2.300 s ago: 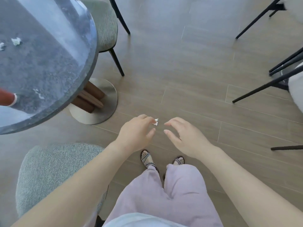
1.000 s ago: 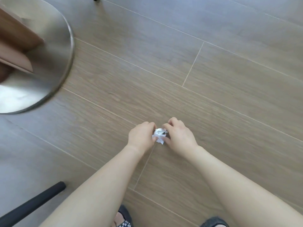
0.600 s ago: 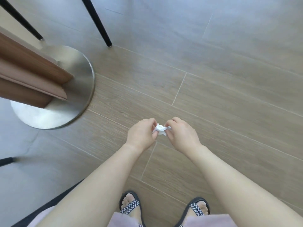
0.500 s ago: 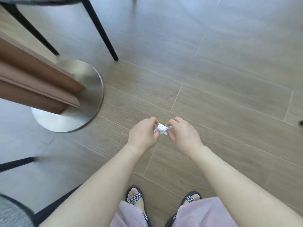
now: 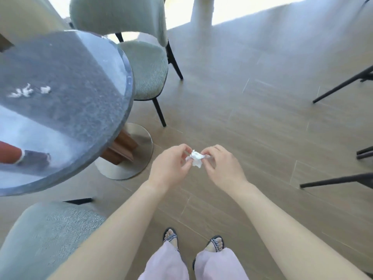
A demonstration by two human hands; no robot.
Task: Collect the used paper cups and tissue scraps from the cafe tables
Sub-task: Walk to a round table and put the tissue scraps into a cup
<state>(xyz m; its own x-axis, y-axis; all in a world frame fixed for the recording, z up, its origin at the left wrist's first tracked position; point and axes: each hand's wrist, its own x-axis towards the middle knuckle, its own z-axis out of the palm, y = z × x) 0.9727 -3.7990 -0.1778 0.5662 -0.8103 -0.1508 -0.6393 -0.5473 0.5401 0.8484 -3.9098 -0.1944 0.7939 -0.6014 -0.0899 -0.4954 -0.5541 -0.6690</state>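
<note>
Two pale green padded chairs (image 5: 148, 63) (image 5: 40, 237) with black legs, wood-look floor tiles (image 5: 252, 118), round steel pedestal base (image 5: 129, 158), black chair legs (image 5: 341, 85) at right, patterned sandals (image 5: 171, 238).

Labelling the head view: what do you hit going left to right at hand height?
Red cup on the round table → metal table base → left hand → tissue scrap pinched between both hands → right hand → black chair legs.

Round dark table (image 5: 84, 110) carries tissue scraps (image 5: 28, 91) and a red cup (image 5: 10, 155).
</note>
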